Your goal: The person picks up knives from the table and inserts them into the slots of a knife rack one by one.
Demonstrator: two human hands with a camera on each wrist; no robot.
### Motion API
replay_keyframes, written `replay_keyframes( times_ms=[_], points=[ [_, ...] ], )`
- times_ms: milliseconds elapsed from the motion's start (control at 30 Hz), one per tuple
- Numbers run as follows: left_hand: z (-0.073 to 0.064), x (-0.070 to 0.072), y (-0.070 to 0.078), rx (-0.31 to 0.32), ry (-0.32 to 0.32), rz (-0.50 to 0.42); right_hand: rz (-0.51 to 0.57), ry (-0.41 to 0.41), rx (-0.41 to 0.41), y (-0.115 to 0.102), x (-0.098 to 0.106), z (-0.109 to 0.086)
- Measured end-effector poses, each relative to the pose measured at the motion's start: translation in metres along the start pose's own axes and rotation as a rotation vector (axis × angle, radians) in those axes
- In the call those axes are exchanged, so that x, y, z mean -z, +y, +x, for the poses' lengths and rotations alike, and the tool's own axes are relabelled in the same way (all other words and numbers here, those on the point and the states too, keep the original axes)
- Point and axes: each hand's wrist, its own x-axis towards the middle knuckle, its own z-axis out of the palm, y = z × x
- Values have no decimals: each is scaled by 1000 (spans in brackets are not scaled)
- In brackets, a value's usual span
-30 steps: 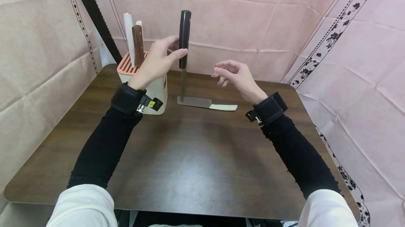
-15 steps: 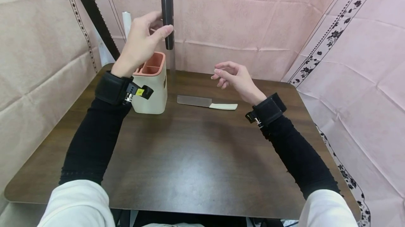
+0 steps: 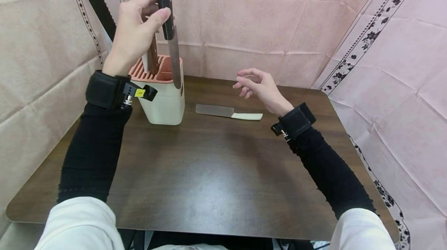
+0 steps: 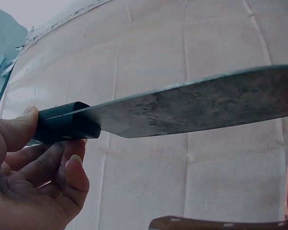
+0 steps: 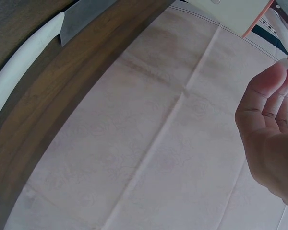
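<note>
My left hand (image 3: 134,29) grips the black handle of a kitchen knife (image 3: 164,6), blade pointing down. In the head view the blade overlaps the right front rim of a cream knife block (image 3: 162,104) with a slotted salmon-pink top. The left wrist view shows thumb and fingers pinching the handle, with the knife's broad blade (image 4: 192,105) reaching right. My right hand (image 3: 260,87) hovers above the table's far part, fingers loosely bent and holding nothing. Below and left of it, a white-handled cleaver (image 3: 246,116) lies flat.
A brown-handled knife (image 3: 153,56) stands in the block's slots beside a white handle, partly behind my left hand. The brown table (image 3: 209,172) has its far edge close to a pink cloth backdrop (image 3: 262,21). Cloth also hangs at both sides.
My left hand has lifted the black-handled knife up and left from beside the block, so its blade now overlaps the block's top. The right hand has stayed nearly still.
</note>
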Motion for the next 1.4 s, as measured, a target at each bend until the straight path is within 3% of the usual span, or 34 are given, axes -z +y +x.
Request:
replay_keyframes(
  times_ms=[467,733,1100,1400],
  points=[
    [2,30,-7,-19,87,-25,-1,-9,-25,4,-5,4],
    [4,46,-7,16,128,-89,-9,-9,-35,8,-7,6],
    [6,61,-14,65,150,-56,-21,-5,-51,12,-10,7],
    [9,68,-19,96,158,-134,-24,7,-63,16,-11,8]
  ],
)
